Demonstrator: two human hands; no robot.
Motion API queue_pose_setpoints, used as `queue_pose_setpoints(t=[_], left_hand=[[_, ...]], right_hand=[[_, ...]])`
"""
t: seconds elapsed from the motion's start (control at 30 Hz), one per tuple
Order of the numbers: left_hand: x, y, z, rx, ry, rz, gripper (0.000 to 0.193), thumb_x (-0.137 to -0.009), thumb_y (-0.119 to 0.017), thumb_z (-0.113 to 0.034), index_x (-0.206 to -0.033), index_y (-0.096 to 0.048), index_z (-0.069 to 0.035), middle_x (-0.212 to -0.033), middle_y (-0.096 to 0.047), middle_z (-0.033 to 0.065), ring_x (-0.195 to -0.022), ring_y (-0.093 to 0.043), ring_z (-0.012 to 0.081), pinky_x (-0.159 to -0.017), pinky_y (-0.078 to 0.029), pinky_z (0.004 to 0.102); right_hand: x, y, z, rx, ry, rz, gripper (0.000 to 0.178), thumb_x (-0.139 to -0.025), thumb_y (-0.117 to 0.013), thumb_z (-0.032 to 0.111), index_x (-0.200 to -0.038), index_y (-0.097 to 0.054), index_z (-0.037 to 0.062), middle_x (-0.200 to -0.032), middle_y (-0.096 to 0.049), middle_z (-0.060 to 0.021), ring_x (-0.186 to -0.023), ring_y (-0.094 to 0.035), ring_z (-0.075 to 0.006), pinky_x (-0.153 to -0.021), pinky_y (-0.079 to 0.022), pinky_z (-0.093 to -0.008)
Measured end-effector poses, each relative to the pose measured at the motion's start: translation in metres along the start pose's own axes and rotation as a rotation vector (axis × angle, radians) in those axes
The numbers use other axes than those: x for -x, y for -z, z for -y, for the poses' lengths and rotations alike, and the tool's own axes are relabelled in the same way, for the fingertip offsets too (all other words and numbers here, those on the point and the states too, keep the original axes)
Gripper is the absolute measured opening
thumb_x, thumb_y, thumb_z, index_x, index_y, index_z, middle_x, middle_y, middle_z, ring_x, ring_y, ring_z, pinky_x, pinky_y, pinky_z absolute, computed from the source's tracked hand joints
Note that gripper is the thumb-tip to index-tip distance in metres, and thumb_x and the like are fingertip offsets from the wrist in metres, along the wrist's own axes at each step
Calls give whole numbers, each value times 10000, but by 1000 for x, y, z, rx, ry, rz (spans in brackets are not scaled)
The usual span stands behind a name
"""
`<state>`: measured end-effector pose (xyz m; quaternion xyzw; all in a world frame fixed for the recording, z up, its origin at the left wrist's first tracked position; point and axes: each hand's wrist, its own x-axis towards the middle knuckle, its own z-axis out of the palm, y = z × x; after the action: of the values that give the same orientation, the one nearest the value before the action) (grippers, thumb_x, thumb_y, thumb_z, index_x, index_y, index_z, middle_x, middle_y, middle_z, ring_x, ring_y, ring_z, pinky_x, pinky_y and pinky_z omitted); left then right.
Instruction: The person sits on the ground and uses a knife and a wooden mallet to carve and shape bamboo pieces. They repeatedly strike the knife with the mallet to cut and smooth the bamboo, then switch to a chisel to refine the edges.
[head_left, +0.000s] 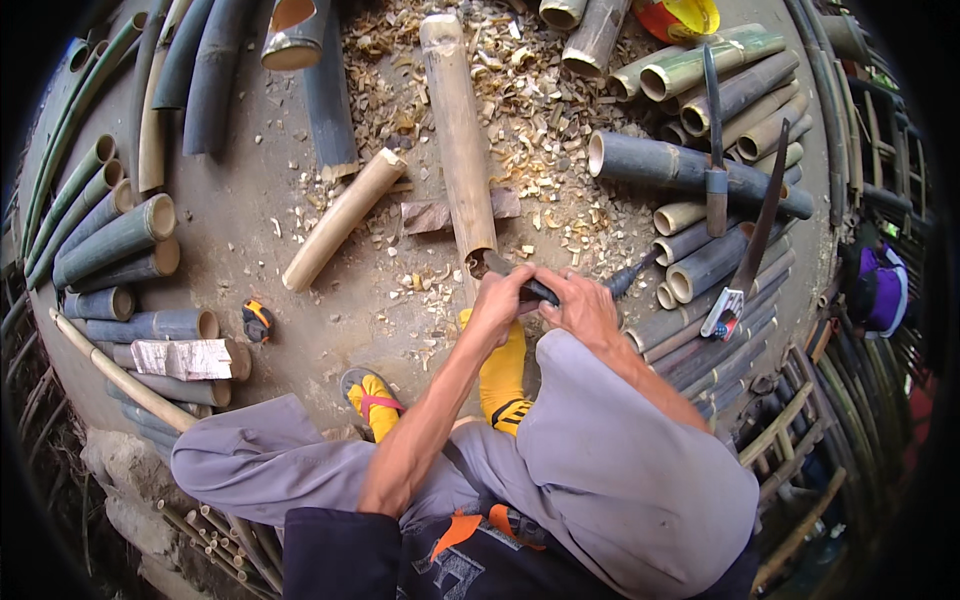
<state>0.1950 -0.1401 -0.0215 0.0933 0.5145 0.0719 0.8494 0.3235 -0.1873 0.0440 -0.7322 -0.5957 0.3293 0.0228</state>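
I sit over a long tan bamboo pole (458, 130) that lies lengthwise on the dirt ground, its near end just in front of my hands. My left hand (500, 297) is curled around the dark blade of a knife (530, 288) at that end. My right hand (582, 308) grips the same knife, and its dark handle (622, 279) sticks out to the right. Both hands touch each other above my yellow-socked foot (503, 375). Whether the blade is cutting into the pole is hidden by my fingers.
Cut bamboo tubes are stacked at left (115, 240) and right (700, 265). A machete (715, 150) and a saw (752, 245) lie on the right stack. A short pale bamboo piece (340, 220), a tape measure (257, 320) and shavings (540, 110) lie around. A person in purple (882, 288) is at far right.
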Motion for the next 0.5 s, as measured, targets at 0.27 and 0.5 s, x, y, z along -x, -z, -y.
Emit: queue_pose_setpoints(t=[0.27, 0.5], left_hand=[[6, 10, 17, 571, -165, 195, 280, -946, -539, -178, -1136, -573, 24, -1105, -632, 141, -1006, -621, 232, -914, -514, 401], [0, 12, 33, 944, -141, 405, 371, -950, -541, -162, -1286, -474, -18, -1287, -524, 152, -1210, -505, 275, -1048, -426, 403]], right_hand=[[-38, 30, 14, 362, 321, 95, 302, -740, -640, 148, -1033, -619, 78, -739, -642, -114, -684, -653, -279, -607, -479, -411], [-55, 22, 19, 628, 621, -8, 246, -744, -636, 157, -982, -629, 95, -769, -633, -78, -747, -628, -227, -668, -458, -345]])
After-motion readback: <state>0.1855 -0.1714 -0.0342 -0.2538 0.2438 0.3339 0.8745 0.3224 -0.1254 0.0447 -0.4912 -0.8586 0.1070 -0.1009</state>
